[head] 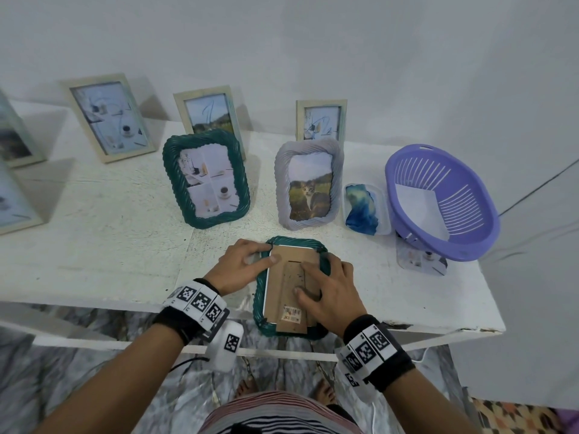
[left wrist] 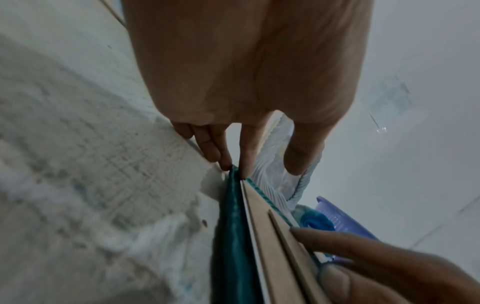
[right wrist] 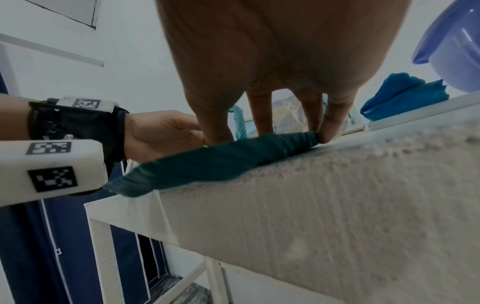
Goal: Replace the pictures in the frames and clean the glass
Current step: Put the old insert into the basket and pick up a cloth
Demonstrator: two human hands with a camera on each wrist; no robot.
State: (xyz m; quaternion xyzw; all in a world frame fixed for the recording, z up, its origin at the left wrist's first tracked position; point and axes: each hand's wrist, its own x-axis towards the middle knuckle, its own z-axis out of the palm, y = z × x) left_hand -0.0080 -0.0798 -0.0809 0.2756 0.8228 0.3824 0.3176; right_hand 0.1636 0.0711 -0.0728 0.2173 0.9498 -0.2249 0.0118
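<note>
On the face-down green frame, both hands' fingers rest spread, gripping nothing.

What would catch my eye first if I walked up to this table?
Likely the two hands, left hand and right hand, pressing on the cardboard back of a green frame lying face down at the near edge. Behind it stand a cat photo in a grey frame, with a purple basket to the right.

I count nine picture frames, maybe more past the left edge, one purple basket, one blue cloth.
</note>
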